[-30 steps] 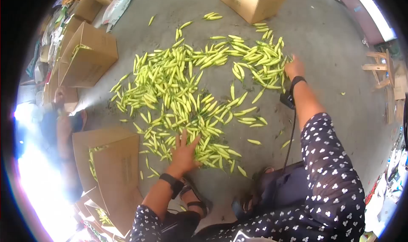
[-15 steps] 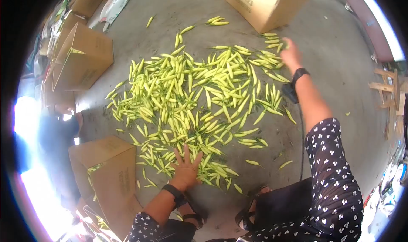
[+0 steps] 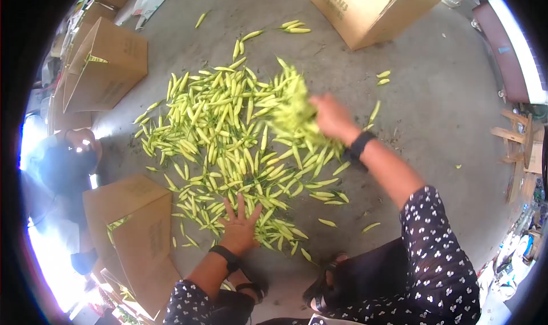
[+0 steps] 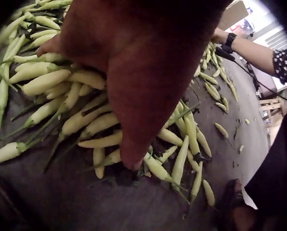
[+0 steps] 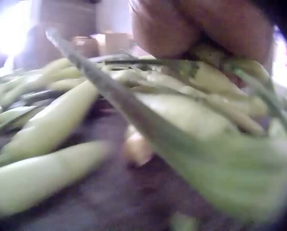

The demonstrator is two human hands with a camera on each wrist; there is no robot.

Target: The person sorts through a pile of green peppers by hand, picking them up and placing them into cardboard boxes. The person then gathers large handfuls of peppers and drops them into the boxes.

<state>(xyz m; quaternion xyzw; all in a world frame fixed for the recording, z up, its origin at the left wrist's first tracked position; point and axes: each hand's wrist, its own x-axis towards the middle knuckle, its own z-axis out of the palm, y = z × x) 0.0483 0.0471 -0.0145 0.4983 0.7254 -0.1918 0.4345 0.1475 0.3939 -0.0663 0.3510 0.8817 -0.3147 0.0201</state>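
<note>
Pale yellow-green chili peppers (image 3: 197,111) with green stems lie in a broad heap on the grey floor. My left hand (image 3: 238,232) rests on the near edge of the heap, fingers spread. In the left wrist view its thumb reaches down to the floor among the peppers (image 4: 47,82). At the heap's right side my right hand (image 3: 334,118), blurred, presses against a bunch of peppers (image 3: 292,105) and pushes it. Its fingertips are hidden by the bunch. Close up in the right wrist view, the hand (image 5: 201,29) touches peppers, and a green stem crosses the foreground.
A cardboard box (image 3: 365,16) with green contents stands at the back right. More boxes stand at left, one far (image 3: 108,68) and one near (image 3: 128,228). Another person (image 3: 65,159) is at the far left. A wooden stool (image 3: 516,136) stands right; loose peppers (image 3: 383,77) lie near the back box.
My right hand went from the heap's right edge up toward the back box, then swept left and nearer, bunching peppers against the heap. My left hand stays spread on the near edge.
</note>
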